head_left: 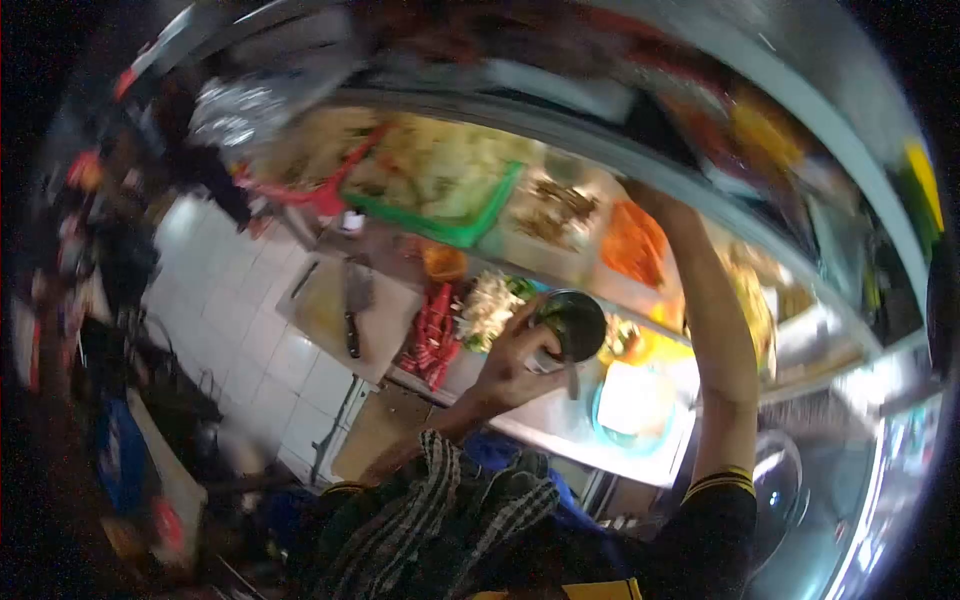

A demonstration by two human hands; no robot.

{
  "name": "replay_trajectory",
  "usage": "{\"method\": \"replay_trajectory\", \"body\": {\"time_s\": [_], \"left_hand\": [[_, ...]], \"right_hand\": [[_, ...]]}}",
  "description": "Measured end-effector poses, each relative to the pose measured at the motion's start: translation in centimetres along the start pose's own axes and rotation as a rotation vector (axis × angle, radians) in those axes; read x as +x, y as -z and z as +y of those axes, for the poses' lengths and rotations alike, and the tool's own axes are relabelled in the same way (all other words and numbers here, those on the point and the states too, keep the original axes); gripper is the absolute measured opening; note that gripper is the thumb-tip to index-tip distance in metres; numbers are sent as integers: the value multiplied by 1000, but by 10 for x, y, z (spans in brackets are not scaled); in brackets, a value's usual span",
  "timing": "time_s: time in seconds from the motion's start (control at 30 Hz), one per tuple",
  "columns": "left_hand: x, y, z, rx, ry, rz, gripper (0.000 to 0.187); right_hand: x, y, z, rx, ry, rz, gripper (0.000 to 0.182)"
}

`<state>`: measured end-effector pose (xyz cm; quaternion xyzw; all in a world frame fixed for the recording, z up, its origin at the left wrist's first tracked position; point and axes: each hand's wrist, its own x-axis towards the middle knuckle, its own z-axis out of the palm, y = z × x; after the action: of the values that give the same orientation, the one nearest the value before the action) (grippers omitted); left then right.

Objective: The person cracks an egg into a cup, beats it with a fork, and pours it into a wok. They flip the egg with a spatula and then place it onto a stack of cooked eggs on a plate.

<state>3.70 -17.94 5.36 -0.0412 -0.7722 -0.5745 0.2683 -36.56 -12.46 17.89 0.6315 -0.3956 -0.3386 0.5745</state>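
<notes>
My left hand (530, 362) is wrapped round a dark metal cup (570, 325) with something green inside, held above the front of the counter. My right arm reaches up and forward over a tray of shredded orange food (633, 245). Only part of my right hand (645, 195) shows near the shelf edge; its fingers are hidden. Just left of the cup lie pale chopped pieces (487, 312) and long red items (432, 338). A white square item (635, 402) rests on a light blue round dish to the right of the cup.
A cleaver (356, 295) lies on a cutting board (392, 325) at the left. Behind are a green-rimmed tray (465, 236), a container of brown strips (553, 212) and a red basket handle (325, 197). A metal shelf edge (560, 130) crosses above the counter.
</notes>
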Motion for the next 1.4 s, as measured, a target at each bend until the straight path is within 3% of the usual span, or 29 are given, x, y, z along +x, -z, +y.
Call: {"method": "replay_trajectory", "body": {"time_s": [0.03, 0.07, 0.1, 0.13, 0.17, 0.23, 0.3, 0.37, 0.53, 0.6, 0.63, 0.73, 0.8, 0.83, 0.93, 0.97, 1.13, 1.27, 1.3, 1.33, 1.37, 1.4], "left_hand": [[4, 8, -17, -129, 66, -71, 35], [10, 13, 3, -96, 167, -18, 34], [23, 28, 23, 144, -58, 52, 34], [25, 31, 18, 119, -29, 31, 33], [28, 34, -1, 174, -177, 31, 35], [36, 36, 13, 103, -206, 138, 40], [35, 37, 0, 31, -190, 93, 39], [41, 38, -14, 99, -375, 155, 37], [42, 42, -16, 141, -248, 135, 36], [47, 41, -10, -447, 53, 102, 37], [48, 38, -16, -454, 56, 100, 37], [46, 38, -29, -421, 84, 11, 34], [46, 49, -18, -12, -28, 6, 40], [48, 52, -16, -20, -24, -10, 40], [56, 56, -12, 66, -408, 166, 43], [54, 57, -9, 89, -312, 111, 42], [53, 46, -25, 64, -233, 28, 49], [55, 54, 27, 99, 208, -203, 59], [50, 45, 15, 123, 10, -144, 60], [50, 38, 20, 146, 11, -169, 59], [51, 31, 25, 169, 13, -191, 58], [50, 24, 21, 75, -120, -195, 57]], "right_hand": [[24, 11, 3, 725, -365, -130, 21], [38, 11, 9, 1035, -557, -262, 21], [45, 3, 14, 1167, -621, -360, 21], [49, 0, 13, 1236, -645, -427, 21], [51, -6, 14, 1276, -647, -483, 21], [57, -14, 15, 1317, -636, -555, 21], [58, -25, 16, 1332, -658, -632, 22], [60, -29, 18, 1342, -665, -681, 22], [54, -36, 19, 1357, -708, -743, 23], [54, -35, 21, 1374, -725, -753, 23], [48, -34, 24, 1408, -736, -762, 23], [48, -27, 23, 1440, -710, -756, 23], [46, -21, 22, 1454, -722, -752, 24], [43, -18, 22, 1468, -731, -744, 24], [36, -6, 25, 1506, -758, -691, 24], [36, 0, 28, 1525, -768, -658, 24], [48, 70, 53, 1799, -836, -396, 25], [49, 176, 35, 2630, -951, -217, 26], [48, 208, 32, 2304, -817, -399, 23], [53, 240, 35, 2236, -879, -623, 23], [38, 249, 8, 2003, -800, -495, 22], [38, 270, 10, 1988, -836, -564, 22]]}}
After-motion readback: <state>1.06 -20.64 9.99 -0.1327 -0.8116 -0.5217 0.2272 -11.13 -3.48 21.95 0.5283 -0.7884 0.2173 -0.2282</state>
